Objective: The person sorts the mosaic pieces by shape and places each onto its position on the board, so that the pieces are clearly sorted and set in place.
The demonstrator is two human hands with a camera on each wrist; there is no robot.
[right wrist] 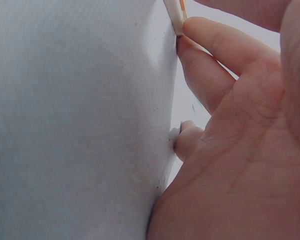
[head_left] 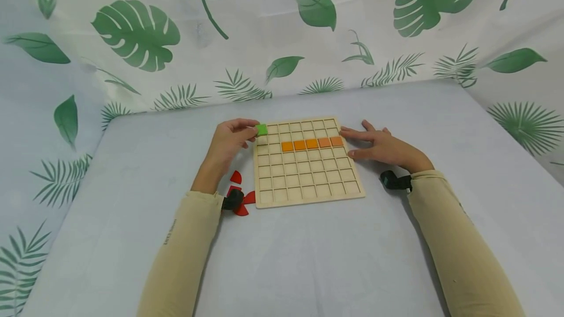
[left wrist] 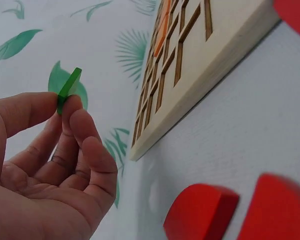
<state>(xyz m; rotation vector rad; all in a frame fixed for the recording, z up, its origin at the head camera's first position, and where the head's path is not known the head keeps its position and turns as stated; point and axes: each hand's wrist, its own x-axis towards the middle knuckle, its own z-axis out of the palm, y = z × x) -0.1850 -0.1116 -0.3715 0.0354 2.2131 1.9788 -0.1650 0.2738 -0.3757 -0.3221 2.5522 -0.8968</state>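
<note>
My left hand [head_left: 223,145] pinches a small green square tile [head_left: 262,129] between thumb and fingertips, over the far left corner of a wooden grid board [head_left: 309,192]. In the left wrist view the green tile [left wrist: 69,89] is seen edge-on, tilted, with the other fingers curled below it. My right hand [head_left: 382,147] lies at the board's right side, its fingers stretched out and fingertips at the edge. A row of orange square tiles [head_left: 299,146] sits in the board's cells, running to the right border; the two rightmost are paler.
Several red curved pieces [head_left: 236,177] lie on the table left of the board, partly hidden by the left wrist camera [head_left: 233,199]. The pale cloth-covered table [head_left: 317,258] ends at a leaf-patterned backdrop [head_left: 246,53]. A second camera [head_left: 389,180] sits on the right wrist.
</note>
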